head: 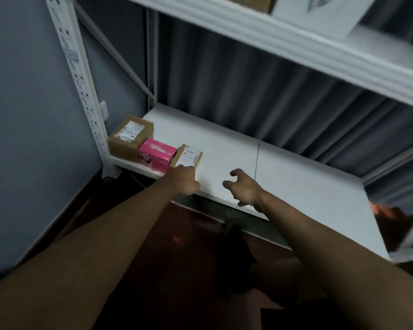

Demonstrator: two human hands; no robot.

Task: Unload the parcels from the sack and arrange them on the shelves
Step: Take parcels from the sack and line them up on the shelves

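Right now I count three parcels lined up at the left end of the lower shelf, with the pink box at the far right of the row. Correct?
Not quite. The head view shows the pink box in the middle, between two brown parcels, at the left end of the lower shelf.

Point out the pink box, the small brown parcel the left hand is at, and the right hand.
pink box (157, 155): head view, on its top face.
small brown parcel (189, 156): head view, on its white label.
right hand (244, 188): head view, on the back of the hand.
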